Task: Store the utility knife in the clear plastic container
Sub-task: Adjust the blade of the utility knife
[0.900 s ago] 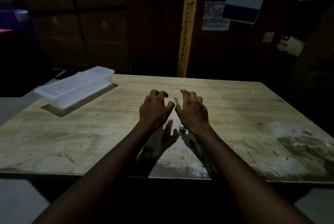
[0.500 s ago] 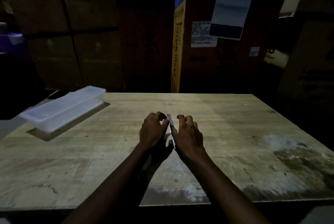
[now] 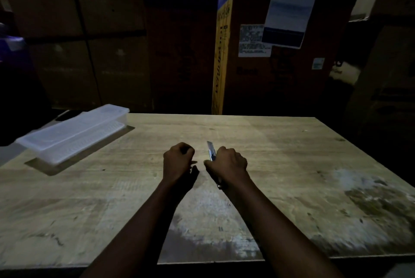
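Head view looks down over a dim room walled by stacked cardboard boxes, brown and barely lit, with a tall box edge striped yellow and blue standing behind the far side of the table and a pale paper sheet stuck on the carton to its right, above a smaller printed label. Below them spreads the table, a broad wooden top with a worn grain, scuffed and stained, with whitish and dark blotches toward its right side and near edge. At the far left corner of the table lies the clear plastic container, long and shallow, its lid on, set at an angle and well apart from both hands. Two bare forearms reach in from the near edge to the middle of the table. The right hand is curled closed around the utility knife, whose silvery front end pokes up and forward out of the fist while its rear end shows below the wrist. The left hand sits just beside it, fingers curled into a loose fist and holding nothing that can be seen; a narrow gap separates the two hands.
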Demonstrator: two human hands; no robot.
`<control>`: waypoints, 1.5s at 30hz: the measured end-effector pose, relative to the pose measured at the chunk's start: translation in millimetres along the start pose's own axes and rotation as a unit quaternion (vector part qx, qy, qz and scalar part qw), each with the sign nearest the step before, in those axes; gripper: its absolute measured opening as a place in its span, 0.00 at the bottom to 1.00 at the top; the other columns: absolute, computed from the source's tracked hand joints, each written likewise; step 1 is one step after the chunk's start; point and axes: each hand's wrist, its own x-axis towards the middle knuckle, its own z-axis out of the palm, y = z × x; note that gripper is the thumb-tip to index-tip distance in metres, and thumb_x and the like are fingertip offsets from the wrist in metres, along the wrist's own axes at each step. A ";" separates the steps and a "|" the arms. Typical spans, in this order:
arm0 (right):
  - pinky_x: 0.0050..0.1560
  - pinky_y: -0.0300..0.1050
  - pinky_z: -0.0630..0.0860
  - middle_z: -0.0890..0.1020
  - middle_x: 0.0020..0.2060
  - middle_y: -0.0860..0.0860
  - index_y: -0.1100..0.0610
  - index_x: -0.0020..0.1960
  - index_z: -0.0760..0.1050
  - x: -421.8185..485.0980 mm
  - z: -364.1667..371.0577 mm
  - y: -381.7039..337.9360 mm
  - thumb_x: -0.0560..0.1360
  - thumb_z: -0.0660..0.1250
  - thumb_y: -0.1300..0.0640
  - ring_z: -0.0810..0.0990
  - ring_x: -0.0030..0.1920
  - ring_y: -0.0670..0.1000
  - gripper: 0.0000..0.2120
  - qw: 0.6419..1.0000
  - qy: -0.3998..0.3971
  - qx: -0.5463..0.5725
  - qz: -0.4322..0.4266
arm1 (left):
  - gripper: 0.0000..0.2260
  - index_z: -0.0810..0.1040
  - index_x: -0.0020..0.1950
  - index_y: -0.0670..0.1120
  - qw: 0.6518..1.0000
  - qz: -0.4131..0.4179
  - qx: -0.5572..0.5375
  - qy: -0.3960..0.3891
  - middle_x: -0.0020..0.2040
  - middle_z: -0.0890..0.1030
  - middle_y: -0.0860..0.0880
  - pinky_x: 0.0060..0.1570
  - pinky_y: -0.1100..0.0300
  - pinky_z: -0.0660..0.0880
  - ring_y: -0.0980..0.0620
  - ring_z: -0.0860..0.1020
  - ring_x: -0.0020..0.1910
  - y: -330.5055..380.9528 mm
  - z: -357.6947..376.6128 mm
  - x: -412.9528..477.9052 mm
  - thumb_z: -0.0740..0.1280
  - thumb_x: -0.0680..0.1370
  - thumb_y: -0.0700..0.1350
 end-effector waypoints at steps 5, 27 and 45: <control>0.35 0.44 0.67 0.79 0.37 0.53 0.53 0.34 0.67 13.8 4.4 -3.8 0.66 0.67 0.46 0.78 0.38 0.58 0.14 0.999 0.001 0.031 0.016 | 0.08 0.86 0.49 0.38 0.991 -0.076 -0.109 0.002 0.37 0.84 0.48 0.25 0.77 0.72 0.66 0.81 0.26 -1.3 6.7 11.3 0.67 0.75 0.35; 0.26 0.39 0.61 0.67 0.24 0.47 0.54 0.30 0.66 17.2 2.9 -4.4 0.67 0.71 0.49 0.69 0.25 0.49 0.16 0.999 0.037 0.019 0.016 | 0.04 0.87 0.42 0.40 0.960 -0.156 -0.227 -0.052 0.33 0.87 0.42 0.39 0.47 0.85 0.45 0.87 0.35 -10.2 17.6 17.8 0.72 0.71 0.39; 0.39 0.45 0.72 0.83 0.46 0.46 0.51 0.47 0.81 26.8 -10.8 6.9 0.81 0.56 0.56 0.79 0.45 0.48 0.14 0.647 -0.115 0.745 0.113 | 0.07 0.87 0.51 0.50 0.862 -0.153 -0.417 -0.245 0.41 0.87 0.39 0.42 0.37 0.82 0.35 0.86 0.42 17.3 17.9 -1.3 0.75 0.74 0.43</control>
